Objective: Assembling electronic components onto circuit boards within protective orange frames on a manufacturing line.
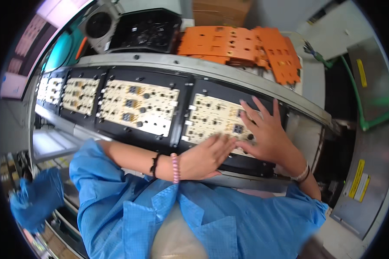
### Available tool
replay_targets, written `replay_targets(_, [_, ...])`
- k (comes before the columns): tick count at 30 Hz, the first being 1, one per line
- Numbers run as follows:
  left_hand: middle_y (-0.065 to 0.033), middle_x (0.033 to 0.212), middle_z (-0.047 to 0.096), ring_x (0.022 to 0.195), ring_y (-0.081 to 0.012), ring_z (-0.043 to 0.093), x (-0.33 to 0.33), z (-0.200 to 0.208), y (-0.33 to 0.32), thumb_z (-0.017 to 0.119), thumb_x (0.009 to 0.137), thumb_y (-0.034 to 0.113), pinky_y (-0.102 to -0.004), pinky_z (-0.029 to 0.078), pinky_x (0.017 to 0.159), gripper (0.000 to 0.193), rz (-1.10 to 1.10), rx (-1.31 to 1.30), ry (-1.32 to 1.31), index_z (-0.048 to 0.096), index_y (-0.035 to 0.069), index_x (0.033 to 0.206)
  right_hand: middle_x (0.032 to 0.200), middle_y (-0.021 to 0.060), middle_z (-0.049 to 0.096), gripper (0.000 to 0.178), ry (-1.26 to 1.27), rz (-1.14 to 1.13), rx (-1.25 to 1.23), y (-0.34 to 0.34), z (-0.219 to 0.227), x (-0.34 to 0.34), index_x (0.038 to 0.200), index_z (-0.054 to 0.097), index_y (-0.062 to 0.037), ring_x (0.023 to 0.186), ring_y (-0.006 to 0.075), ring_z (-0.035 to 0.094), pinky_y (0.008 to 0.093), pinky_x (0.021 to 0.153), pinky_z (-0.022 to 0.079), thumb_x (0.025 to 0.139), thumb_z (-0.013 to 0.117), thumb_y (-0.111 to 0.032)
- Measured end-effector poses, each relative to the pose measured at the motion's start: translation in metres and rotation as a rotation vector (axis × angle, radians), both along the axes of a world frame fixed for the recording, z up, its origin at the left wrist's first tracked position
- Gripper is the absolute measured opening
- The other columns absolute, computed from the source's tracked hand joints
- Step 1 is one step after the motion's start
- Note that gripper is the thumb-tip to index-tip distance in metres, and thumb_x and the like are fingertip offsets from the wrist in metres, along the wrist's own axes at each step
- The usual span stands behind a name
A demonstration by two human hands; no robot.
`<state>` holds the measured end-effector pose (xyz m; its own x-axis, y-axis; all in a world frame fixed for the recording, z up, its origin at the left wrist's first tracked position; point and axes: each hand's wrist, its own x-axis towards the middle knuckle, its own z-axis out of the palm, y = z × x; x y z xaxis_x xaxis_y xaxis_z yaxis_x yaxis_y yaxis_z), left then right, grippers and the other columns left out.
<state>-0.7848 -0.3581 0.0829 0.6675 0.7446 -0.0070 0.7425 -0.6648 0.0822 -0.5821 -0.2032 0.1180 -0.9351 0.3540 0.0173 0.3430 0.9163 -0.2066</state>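
Observation:
A cream circuit board [207,114], fitted with small black components and white connectors, lies in a black carrier [220,88] in front of me. My left hand [203,156] reaches across from the left, its fingers stretched out together over the board's near edge. Spread wide, the fingers of my right hand [270,137] are over the board's right end, beside a dark square component [237,128]. The two hands almost meet at the near edge. Neither shows anything held. Part of the board's right side is hidden under my right hand.
More boards, such as this one [138,105], sit in black carriers to the left. Beyond the metal rail [160,61] are stacked orange plates [207,41] and a black bin [173,16] of small parts. A grey metal cabinet [354,142] stands right; a person's blue sleeve [39,196] shows left.

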Motion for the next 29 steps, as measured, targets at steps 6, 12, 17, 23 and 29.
replay_targets(6, [-0.0157,0.152,0.050,0.139,-0.0309,0.043,-0.004,-0.013,0.007,0.066,0.085,0.049,-0.0418,0.035,0.116,0.080,0.006,0.078,-0.119,0.052,-0.005,0.143,0.151,0.0133,0.051,0.043,-0.162,0.007,-0.069,0.013,0.012,-0.011,0.120,0.070,-0.0046,0.146,0.0386,0.038,0.0664,0.119,0.019,0.086,0.072,-0.030])
replay_targets(12, [-0.0123,0.095,0.065,0.087,-0.0329,0.066,-0.161,0.031,0.108,0.065,0.084,0.009,-0.0413,0.056,0.074,0.013,0.342,0.320,-0.344,0.071,0.008,0.095,0.127,0.0130,0.068,0.026,-0.094,-0.010,-0.295,0.051,0.035,-0.036,0.119,0.071,-0.0041,0.118,0.0336,0.062,0.0430,0.107,0.045,0.095,0.064,-0.011])
replay_targets(17, [-0.0134,0.102,0.071,0.094,-0.0364,0.069,-0.346,-0.021,0.176,0.071,0.087,0.021,-0.0452,0.057,0.078,0.027,0.828,0.089,0.042,0.072,0.005,0.108,0.111,0.0158,0.069,0.025,0.019,0.094,-0.219,0.065,0.045,-0.106,0.120,0.067,-0.0020,0.108,0.0348,0.065,0.0402,0.094,0.051,0.096,0.061,-0.008])
replay_targets(23, [-0.0158,0.083,0.076,0.081,-0.0322,0.075,-0.388,-0.044,0.202,0.082,0.075,0.022,-0.0414,0.058,0.074,0.022,0.855,-0.240,-0.112,0.078,0.005,0.088,0.107,0.0157,0.069,0.020,0.180,0.205,-0.116,0.098,0.009,-0.239,0.111,0.069,-0.0030,0.103,0.0341,0.066,0.0427,0.089,0.053,0.094,0.064,-0.012])
replay_targets(29, [-0.0177,0.092,0.077,0.092,-0.0319,0.075,-0.381,-0.021,0.177,0.085,0.074,0.017,-0.0378,0.058,0.085,0.025,0.899,-0.039,-0.553,0.079,0.006,0.095,0.130,0.0117,0.065,0.037,-0.027,0.182,0.204,0.111,-0.035,-0.365,0.127,0.065,-0.0126,0.114,0.0320,0.064,0.0405,0.097,0.051,0.090,0.070,-0.015])
